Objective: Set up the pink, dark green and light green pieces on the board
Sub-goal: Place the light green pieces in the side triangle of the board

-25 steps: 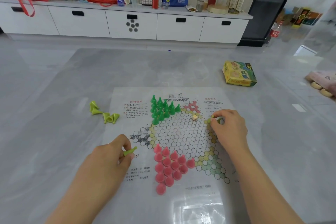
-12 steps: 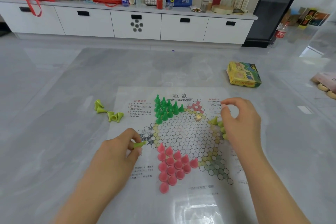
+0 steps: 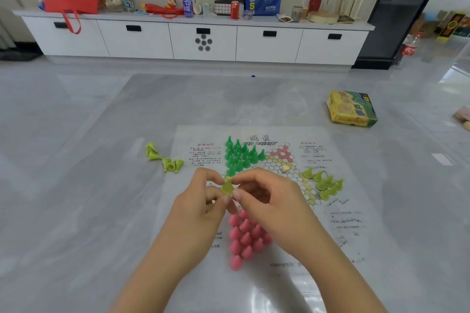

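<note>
Grey glossy tabletop [image 3: 76,211] fills our view, with a long white sideboard [image 3: 203,40] behind it, and on the table lies the printed paper star-shaped game board [image 3: 356,211]. We see both hands meeting over the board's left-centre: the left hand [image 3: 201,208] and the right hand [image 3: 269,201] each pinch the same small light green cone-shaped plastic piece [image 3: 227,187] between fingertips, so both are closed on it, and which one bears it we cannot tell. We judge this cone light, stiff and a bit slick, best taken round its narrow upper half so the wide base can land flat on a circle. Already standing are the dark green cone pieces [image 3: 239,156] at the top left point, the pink cone pieces [image 3: 245,236] at the near point, partly hidden by the hands, and a light green group [image 3: 324,183] at the right point. 4 or so loose light green cones [image 3: 165,160] lie tipped over off the board to the left. Against 0.5 s ago, the right hand has left the right point and come across to the left hand, which has lifted its cone to meet it.
</note>
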A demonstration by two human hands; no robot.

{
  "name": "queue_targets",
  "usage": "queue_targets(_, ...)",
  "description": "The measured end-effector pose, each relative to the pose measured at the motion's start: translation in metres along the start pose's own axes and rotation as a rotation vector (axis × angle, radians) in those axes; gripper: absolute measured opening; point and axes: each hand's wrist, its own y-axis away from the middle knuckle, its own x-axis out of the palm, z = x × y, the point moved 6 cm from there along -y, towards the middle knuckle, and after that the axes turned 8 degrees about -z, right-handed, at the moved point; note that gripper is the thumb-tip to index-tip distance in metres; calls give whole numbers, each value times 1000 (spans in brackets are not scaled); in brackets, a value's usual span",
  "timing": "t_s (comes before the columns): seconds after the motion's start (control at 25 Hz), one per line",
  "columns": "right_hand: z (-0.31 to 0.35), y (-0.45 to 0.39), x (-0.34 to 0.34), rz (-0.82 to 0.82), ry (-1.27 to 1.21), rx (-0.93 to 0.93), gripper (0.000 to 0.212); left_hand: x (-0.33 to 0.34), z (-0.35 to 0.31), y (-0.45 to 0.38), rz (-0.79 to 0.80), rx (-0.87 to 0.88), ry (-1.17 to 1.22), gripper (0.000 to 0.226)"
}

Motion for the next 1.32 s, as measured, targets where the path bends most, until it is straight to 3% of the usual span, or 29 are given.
queue_targets(0.28,-6,-6,-6,-40,50,-75,9,1,-9,7,26,87,-24,21)
queue_targets(0.44,-2,-13,-31,-200,70,-174,7,-41,26,-13,-262,-146,-54,14)
queue_targets(0.56,-5,-15,-43,-247,45,-174,3,-61,59,-30,-311,-258,-275,11)
queue_targets(0.72,-7,-15,-44,-237,39,-176,3,-55,65,-61,-256,-205,-604,39)
queue_targets(0.84,-11,-17,-50,-258,19,-161,4,-35,57,-89,-156,-153,-915,47)
queue_targets(1.08,-13,-20,-60,-300,1,-148,7,-18,63,-114,-74,-85,-1258,21)
queue_targets(1.2,-12,-22,-63,-313,0,-152,7,-21,67,-112,-97,12,-1150,8)
queue_targets(1.32,-15,-22,-72,-376,-10,-126,6,-33,56,-92,-231,-65,-603,21)
